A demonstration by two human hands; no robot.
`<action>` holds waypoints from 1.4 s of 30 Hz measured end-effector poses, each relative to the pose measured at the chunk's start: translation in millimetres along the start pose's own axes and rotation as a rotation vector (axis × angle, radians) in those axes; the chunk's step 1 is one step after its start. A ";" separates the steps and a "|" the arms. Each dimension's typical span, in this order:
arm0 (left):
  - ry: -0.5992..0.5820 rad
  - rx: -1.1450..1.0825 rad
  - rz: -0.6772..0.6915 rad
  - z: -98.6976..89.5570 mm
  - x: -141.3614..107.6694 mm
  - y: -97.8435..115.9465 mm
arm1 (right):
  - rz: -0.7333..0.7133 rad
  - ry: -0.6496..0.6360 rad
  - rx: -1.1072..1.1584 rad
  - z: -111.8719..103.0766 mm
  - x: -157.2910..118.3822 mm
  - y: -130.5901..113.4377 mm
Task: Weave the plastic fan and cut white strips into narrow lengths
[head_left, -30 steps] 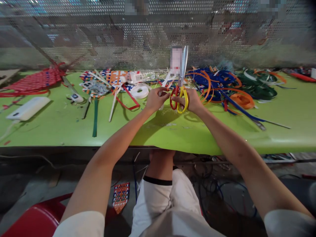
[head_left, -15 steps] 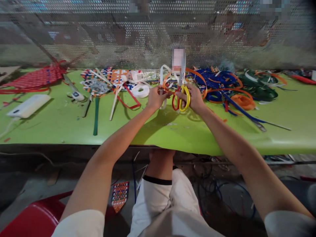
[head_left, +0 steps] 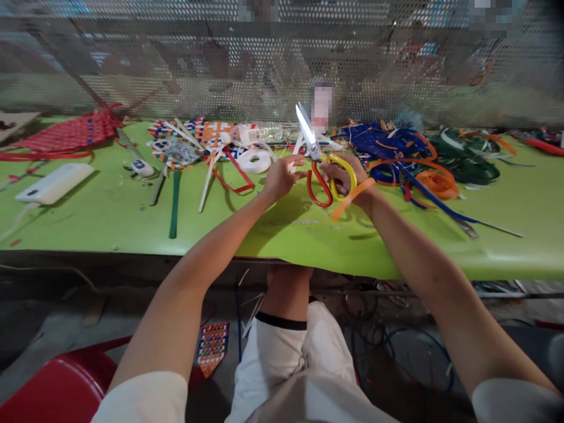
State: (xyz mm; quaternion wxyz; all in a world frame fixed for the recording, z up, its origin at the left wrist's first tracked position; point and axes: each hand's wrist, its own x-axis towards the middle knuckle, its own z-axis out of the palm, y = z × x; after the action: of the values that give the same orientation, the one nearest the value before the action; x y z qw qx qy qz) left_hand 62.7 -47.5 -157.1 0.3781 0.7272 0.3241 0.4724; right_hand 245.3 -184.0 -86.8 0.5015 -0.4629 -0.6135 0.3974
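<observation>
My right hand (head_left: 348, 175) grips a pair of scissors (head_left: 314, 141) by their red and yellow handles. The handles are spread, and the bright blades point up and to the left, slightly parted. Across my right wrist lies a loose orange strip (head_left: 352, 198), its end hanging over the table. To the left of the scissors my left hand (head_left: 282, 177) is closed in a pinch, with a small bit of white strip (head_left: 291, 168) showing at its fingertips. How far that strip runs is hidden by the fingers. Behind, a roll of white strip (head_left: 254, 160) lies on the table.
Blue woven pieces and strips (head_left: 379, 141), an orange coil (head_left: 436, 185) and green strips (head_left: 476, 164) are heaped at right. Woven pieces (head_left: 176, 151), a green strip (head_left: 174, 205) and a white power bank (head_left: 55, 183) lie left. A perforated metal screen (head_left: 198, 70) stands behind the green table (head_left: 247, 235).
The scissors have tilted left and their handles have spread. The orange strip, looped between my hands before, now hangs over my right wrist. The white loop above my left hand has dropped.
</observation>
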 end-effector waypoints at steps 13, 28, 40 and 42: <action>-0.358 -0.100 0.065 1.2 -11.9 28.7 | 0.031 0.060 0.066 -10.7 14.4 22.9; -0.032 -0.312 -0.091 2.6 0.6 19.6 | 0.151 -0.581 -0.463 -56.7 13.8 25.7; 0.058 -0.240 -0.102 -2.0 8.6 12.5 | 0.050 1.010 -0.918 -150.0 23.1 17.6; 0.051 -0.237 -0.101 0.5 6.3 15.9 | -0.059 0.881 -0.719 -129.6 34.1 32.2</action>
State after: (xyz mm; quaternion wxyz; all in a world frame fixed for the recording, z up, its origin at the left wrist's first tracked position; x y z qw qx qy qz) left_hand 67.2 -50.4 -140.9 0.4762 0.6479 0.3117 0.5062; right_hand 375.9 -139.8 -85.6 0.5319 -0.7093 -0.4554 -0.0810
